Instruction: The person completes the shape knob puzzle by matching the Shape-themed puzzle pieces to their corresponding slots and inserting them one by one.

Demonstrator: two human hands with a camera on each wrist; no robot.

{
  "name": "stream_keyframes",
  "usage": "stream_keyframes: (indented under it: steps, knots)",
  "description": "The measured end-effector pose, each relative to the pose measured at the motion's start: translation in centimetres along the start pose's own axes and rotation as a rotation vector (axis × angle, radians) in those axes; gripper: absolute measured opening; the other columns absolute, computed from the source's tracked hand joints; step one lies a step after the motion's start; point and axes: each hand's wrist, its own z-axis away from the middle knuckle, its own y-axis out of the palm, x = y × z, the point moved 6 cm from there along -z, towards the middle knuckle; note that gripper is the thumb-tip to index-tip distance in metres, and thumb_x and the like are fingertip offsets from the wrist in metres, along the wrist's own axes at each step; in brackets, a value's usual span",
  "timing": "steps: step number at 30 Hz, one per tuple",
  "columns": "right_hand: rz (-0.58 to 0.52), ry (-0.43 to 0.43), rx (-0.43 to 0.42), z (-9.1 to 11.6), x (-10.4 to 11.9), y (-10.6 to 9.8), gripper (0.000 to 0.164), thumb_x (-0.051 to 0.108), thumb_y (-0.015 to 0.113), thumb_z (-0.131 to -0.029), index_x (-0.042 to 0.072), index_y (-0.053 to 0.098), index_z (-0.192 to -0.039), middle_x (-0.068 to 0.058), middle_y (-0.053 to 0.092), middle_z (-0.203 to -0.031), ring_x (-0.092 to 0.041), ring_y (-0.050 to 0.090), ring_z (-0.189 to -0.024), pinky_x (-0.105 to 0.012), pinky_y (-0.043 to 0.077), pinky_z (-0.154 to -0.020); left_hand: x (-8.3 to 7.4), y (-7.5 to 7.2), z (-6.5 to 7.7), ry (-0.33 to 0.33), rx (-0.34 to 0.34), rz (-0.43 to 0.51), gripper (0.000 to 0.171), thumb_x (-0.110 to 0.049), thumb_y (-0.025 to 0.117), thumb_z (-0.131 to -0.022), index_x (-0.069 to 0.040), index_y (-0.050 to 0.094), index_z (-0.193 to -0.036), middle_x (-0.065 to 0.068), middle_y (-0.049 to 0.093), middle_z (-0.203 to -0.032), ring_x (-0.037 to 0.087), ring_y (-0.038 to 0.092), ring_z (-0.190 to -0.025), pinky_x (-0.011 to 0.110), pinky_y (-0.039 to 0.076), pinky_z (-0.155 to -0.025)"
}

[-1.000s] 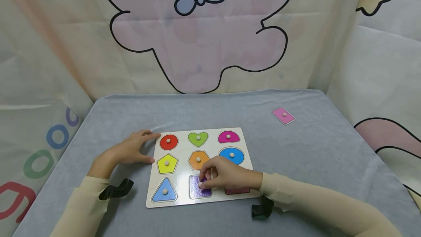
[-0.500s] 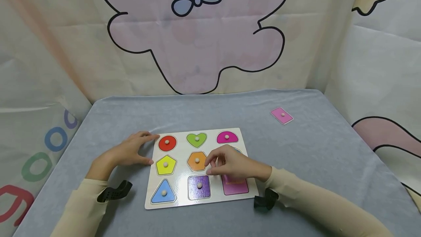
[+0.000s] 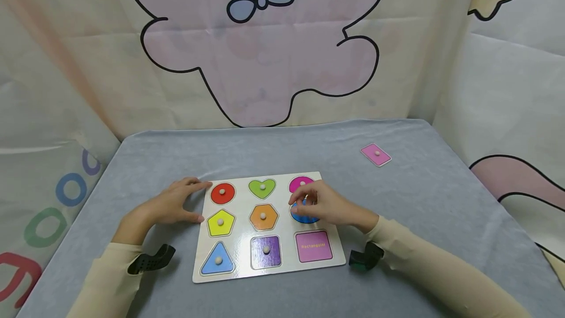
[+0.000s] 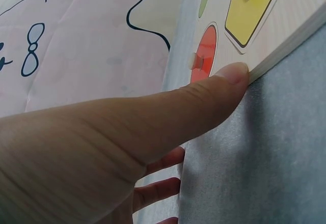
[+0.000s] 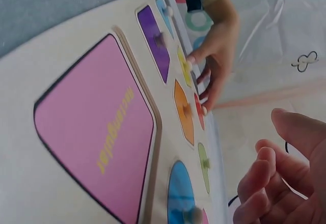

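A white peg puzzle board (image 3: 241, 205) lies on the table with coloured shapes in rows, most with a small knob. At its left edge my left hand (image 3: 165, 205) rests with thumb and a finger touching the rim; the left wrist view shows the thumb (image 4: 204, 99) against the board's corner. Above the blue oval (image 3: 304, 218) hovers my right hand (image 3: 328, 205), fingers loosely bent and holding nothing. A pink recess (image 3: 314, 254) printed "Rectangular" sits at the board's near right, beside the purple square (image 3: 273, 259). The pink rectangle piece (image 3: 370, 153) lies apart on the cloth, knob up.
Grey-blue cloth (image 3: 423, 195) covers the table. A printed curtain (image 3: 260, 63) hangs behind its far edge, with more fabric at both sides. A black strap (image 3: 152, 260) is on the left wrist, another (image 3: 366, 256) on the right.
My right hand has left the purple square's knob and moved away and to the right, uncovering the pink recess. The left hand stays at the board's edge. The view has shifted slightly.
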Motion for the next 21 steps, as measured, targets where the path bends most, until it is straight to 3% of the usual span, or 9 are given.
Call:
stream_keyframes:
  steps: [21]
  knots:
    - [0.075, 0.084, -0.139, 0.9, -2.7, -5.3, 0.019, 0.013, 0.072, -0.093, 0.000, 0.074, -0.107, -0.009, 0.063, -0.087, -0.012, 0.053, -0.060, -0.022, 0.050, -0.055, -0.2, -0.1, 0.2, 0.007, -0.010, 0.000, 0.090, -0.045, 0.087, -0.075, -0.017, 0.047, -0.151, 0.028, 0.041, -0.150, 0.051, 0.037, -0.137, 0.074, 0.038, -0.106]
